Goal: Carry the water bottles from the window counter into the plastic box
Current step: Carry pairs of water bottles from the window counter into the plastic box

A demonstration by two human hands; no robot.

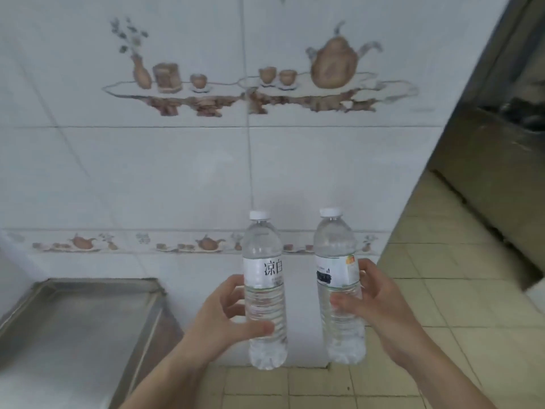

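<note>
From the head view, each hand holds one clear, ribbed plastic bottle upright in the air, white screw caps on top. The left hand (pixel 227 314) wraps around the left bottle (pixel 264 290) just below its white paper label, thumb across the front. The right hand (pixel 374 302) clasps the right bottle (pixel 339 287) at label height. Behind them stands a glossy white tiled wall (pixel 177 172) with painted teapots. At near left lies a dull steel counter (pixel 73 326) with a raised rim; matte beige floor tiles (pixel 427 261) stretch right.
</note>
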